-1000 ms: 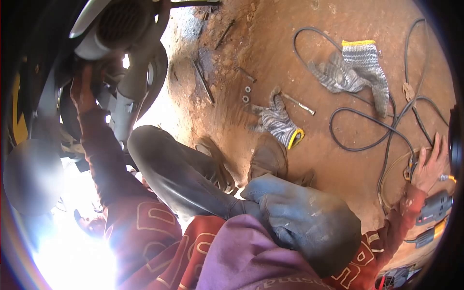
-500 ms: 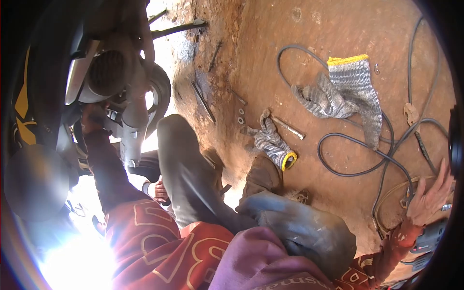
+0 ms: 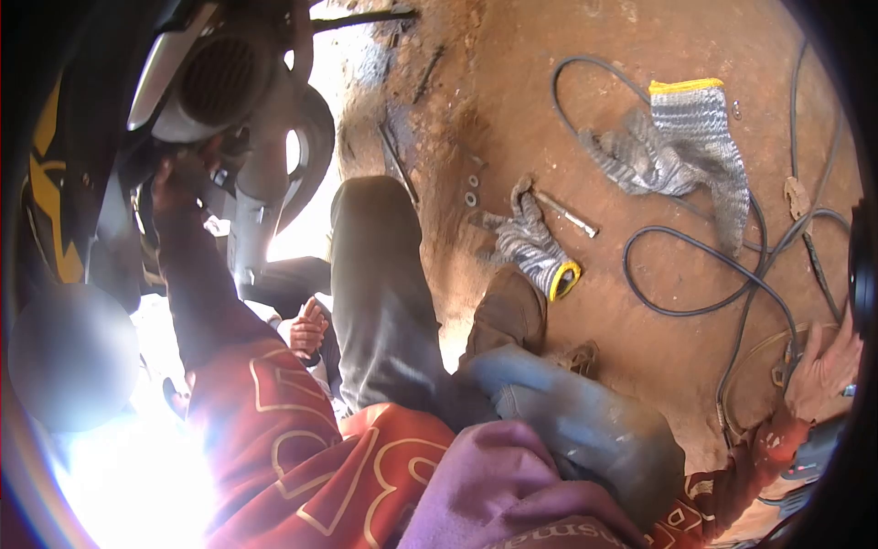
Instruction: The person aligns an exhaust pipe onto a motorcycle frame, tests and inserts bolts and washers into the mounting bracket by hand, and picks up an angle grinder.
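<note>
My left hand (image 3: pixel 179 181) reaches up into the dark underside of a motorcycle (image 3: pixel 219 78), beneath a round, slotted cover. Shadow hides its fingers, so I cannot tell what they hold or touch. Out at the far right, my right hand (image 3: pixel 823 373) is open, fingers spread, beside a dark object at the view's edge. Nothing shows in its palm. Black cable (image 3: pixel 677 311) loops over the ground near it. One knitted grey glove (image 3: pixel 700 137) with a yellow cuff lies across the cable, and a second glove (image 3: pixel 535 247) rests closer to my boot, next to a metal socket tool (image 3: pixel 567 214).
Two washers (image 3: pixel 472 199) and a thin dark rod (image 3: pixel 399 165) lie on the brown ground. Another person's hands (image 3: pixel 305 329) show behind my knee. A power tool (image 3: pixel 814 453) sits at the lower right. Bright glare covers the lower left.
The view has shifted, so the gloves and cable appear higher and farther right. My left hand stays inside the motorcycle and my right stays spread. The other person's hands show more fully.
</note>
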`<state>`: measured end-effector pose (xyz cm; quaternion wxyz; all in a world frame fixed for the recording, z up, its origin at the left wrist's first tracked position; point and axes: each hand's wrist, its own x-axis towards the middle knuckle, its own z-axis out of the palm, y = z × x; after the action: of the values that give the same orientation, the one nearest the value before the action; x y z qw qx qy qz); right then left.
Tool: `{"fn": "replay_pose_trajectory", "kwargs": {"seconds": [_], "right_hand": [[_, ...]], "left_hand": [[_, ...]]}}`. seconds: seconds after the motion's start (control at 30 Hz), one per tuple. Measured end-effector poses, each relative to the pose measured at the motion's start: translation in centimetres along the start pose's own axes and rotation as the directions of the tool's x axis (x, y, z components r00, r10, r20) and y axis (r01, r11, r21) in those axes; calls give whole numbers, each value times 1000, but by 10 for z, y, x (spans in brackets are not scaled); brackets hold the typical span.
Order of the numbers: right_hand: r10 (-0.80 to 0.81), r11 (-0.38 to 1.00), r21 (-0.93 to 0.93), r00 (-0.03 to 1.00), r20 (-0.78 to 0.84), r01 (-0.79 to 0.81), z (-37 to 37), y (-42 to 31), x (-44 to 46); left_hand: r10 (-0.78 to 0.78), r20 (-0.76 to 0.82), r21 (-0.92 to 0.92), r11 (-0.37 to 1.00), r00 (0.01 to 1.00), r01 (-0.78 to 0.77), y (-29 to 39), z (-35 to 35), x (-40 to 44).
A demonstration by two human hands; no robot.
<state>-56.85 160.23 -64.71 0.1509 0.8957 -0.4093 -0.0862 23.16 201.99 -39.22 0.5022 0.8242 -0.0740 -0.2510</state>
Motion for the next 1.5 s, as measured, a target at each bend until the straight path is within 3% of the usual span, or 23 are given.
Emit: {"fn": "replay_pose_trajectory", "kwargs": {"seconds": [0.17, 0.27, 0.47, 0.67, 0.7, 0.73, 0.77, 0.8, 0.83, 0.9, 0.93, 1.0, 1.13, 1.2, 1.23, 1.3, 1.33, 1.37, 1.43, 1.5], "right_hand": [[-69, 970, 230, 996, -60, 81, -31, -18, 23], [-87, 958, 262, 989, -116, 115, -38, -24, 28], [-42, 989, 135, 992, -117, 58, -39, -31, 19], [83, 994, 78, 995, -47, -80, -32, -32, 16], [84, 995, 55, 996, -33, -82, -20, -27, 7], [91, 996, 30, 996, -21, -90, -21, -25, 16], [142, 988, 38, 974, 177, -151, -49, -36, 30], [186, 976, 32, 903, 388, -215, -86, -52, 33], [212, 966, 48, 889, 406, -252, -99, -57, 41], [265, 955, 6, 863, 431, -297, -114, -64, 63], [196, 961, 116, 915, 352, -250, -128, -71, 67], [130, 937, 287, 960, 247, -201, -125, -70, 81], [101, 914, 375, 983, 155, -153, -183, -112, 78], [140, 974, 130, 946, 291, -184, -210, -126, 67], [144, 976, 116, 947, 289, -183, -209, -124, 59], [155, 940, 261, 957, 245, -219, -190, -117, 35], [153, 933, 273, 945, 288, -234, -184, -116, 26], [148, 927, 281, 932, 331, -247, -180, -114, 20], [93, 950, 243, 920, 380, -196, -192, -122, 12], [35, 948, 249, 845, 534, -197, -199, -126, 8]], "left_hand": [[24, 5, 30, 999, 1000, -24, -9, 0, -7], [48, 35, 54, 997, 998, -50, -15, 6, -6], [127, 113, 105, 985, 985, -139, -18, 6, -14], [135, 337, 271, 934, 932, -233, -2, 4, -15], [278, 262, 196, 922, 924, -333, -14, 4, -6], [335, 532, -41, 928, 778, -371, -8, -5, 7], [437, 412, -82, 892, 800, -445, -5, 3, -8], [377, 507, -133, 923, 775, -362, -7, 0, -2], [450, 400, -50, 881, 798, -471, -11, 3, -4], [384, 452, -15, 906, 805, -423, -31, 12, 23], [403, 453, -45, 901, 795, -431, -29, 10, 25], [445, 367, 176, 829, 817, -530, -31, 9, 23], [401, 466, 156, 840, 789, -519, -18, 0, 11], [454, 472, 308, 718, 756, -624, -24, -17, 7], [469, 476, 352, 674, 744, -650, -29, -27, 5], [525, 541, 241, 652, 657, -719, -43, -57, -3], [524, 533, 228, 666, 664, -710, -41, -69, -11], [488, 499, 404, 599, 716, -691, -39, -83, -19], [439, 447, 563, 539, 779, -626, -47, -98, -22], [458, 392, 612, 518, 798, -598, -54, -101, -22]]}}
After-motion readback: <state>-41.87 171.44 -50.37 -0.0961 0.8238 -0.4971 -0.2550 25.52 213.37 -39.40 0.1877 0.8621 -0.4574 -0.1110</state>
